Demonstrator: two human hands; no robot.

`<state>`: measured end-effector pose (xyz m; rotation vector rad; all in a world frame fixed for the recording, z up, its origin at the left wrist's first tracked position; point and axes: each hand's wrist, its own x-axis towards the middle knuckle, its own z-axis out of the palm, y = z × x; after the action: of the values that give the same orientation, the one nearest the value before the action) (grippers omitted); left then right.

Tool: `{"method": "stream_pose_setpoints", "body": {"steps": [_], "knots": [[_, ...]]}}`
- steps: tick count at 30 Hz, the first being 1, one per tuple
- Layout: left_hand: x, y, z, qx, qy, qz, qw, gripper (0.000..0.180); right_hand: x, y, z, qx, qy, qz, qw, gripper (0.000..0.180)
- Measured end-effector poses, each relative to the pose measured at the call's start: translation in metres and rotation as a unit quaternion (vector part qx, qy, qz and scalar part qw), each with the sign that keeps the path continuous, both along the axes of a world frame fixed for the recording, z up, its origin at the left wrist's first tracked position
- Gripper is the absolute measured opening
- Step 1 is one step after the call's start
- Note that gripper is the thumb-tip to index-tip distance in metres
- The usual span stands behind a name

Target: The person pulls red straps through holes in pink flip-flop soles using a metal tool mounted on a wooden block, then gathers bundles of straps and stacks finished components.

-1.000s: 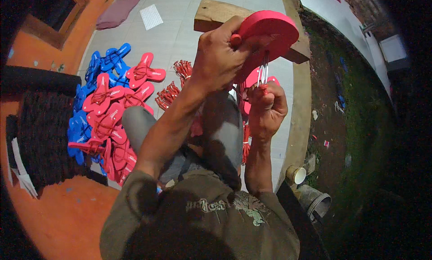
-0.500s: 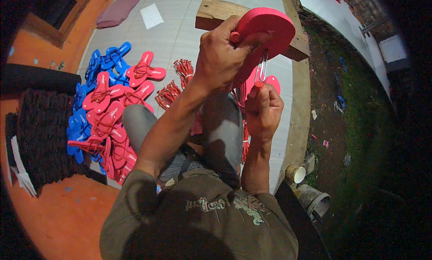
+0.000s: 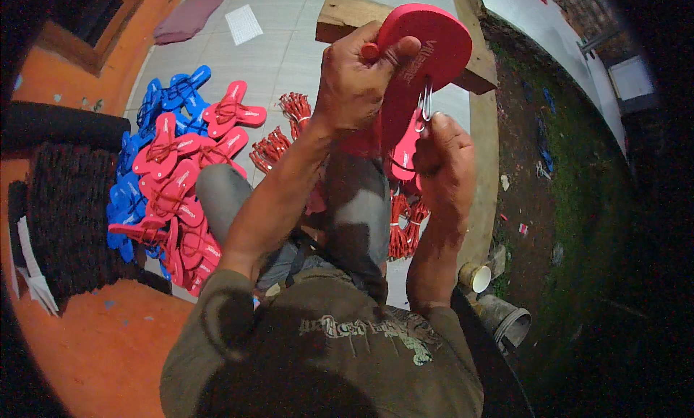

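Left hand [image 3: 358, 78] grips the red sole [image 3: 426, 49] upright, steadying it; right hand [image 3: 441, 165], at five o'clock, pinches a wire hook [image 3: 426, 103] threading the strap [image 3: 406, 147] through.

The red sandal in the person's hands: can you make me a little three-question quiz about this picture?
1. True or false: the left hand grips the red sandal sole.
2. What does the right hand pinch? A) metal wire hook B) paint brush C) scissors
3. Which two colours are the sandals in the pile on the floor?

Key: 1 true. 2 A, the metal wire hook sits under the sole. 3 red and blue.
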<state>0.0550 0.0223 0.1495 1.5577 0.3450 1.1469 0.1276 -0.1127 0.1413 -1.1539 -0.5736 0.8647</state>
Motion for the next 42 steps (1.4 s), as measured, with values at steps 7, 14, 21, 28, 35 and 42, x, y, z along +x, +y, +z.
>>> {"method": "stream_pose_setpoints", "body": {"steps": [7, 14, 21, 28, 35, 42], "knots": [[-0.02, -0.018, 0.007, -0.112, -0.091, -0.159, 0.977, 0.022, -0.007, 0.019, 0.027, 0.034, -0.182, -0.134, 0.974, 0.026], [-0.034, -0.039, 0.013, 0.118, 0.002, 0.098, 0.988, 0.02, -0.016, 0.023, 0.024, 0.075, -0.234, -0.174, 0.954, 0.022], [-0.06, -0.059, -0.02, 0.211, 0.047, -0.025, 0.976, 0.032, -0.017, -0.027, -0.005, 0.049, -0.308, -0.056, 0.948, 0.036], [-0.048, -0.018, 0.002, 0.252, 0.08, -0.039, 0.964, 0.042, 0.006, 0.012, -0.007, 0.261, -0.194, 0.032, 0.945, 0.031], [-0.048, -0.033, -0.019, 0.273, 0.007, 0.003, 0.962, 0.021, 0.027, -0.006, -0.012, 0.213, -0.205, 0.107, 0.949, 0.032], [-0.043, -0.033, -0.013, 0.277, 0.017, 0.018, 0.961, 0.016, 0.029, -0.01, -0.002, 0.155, -0.152, 0.113, 0.969, 0.03]]}}
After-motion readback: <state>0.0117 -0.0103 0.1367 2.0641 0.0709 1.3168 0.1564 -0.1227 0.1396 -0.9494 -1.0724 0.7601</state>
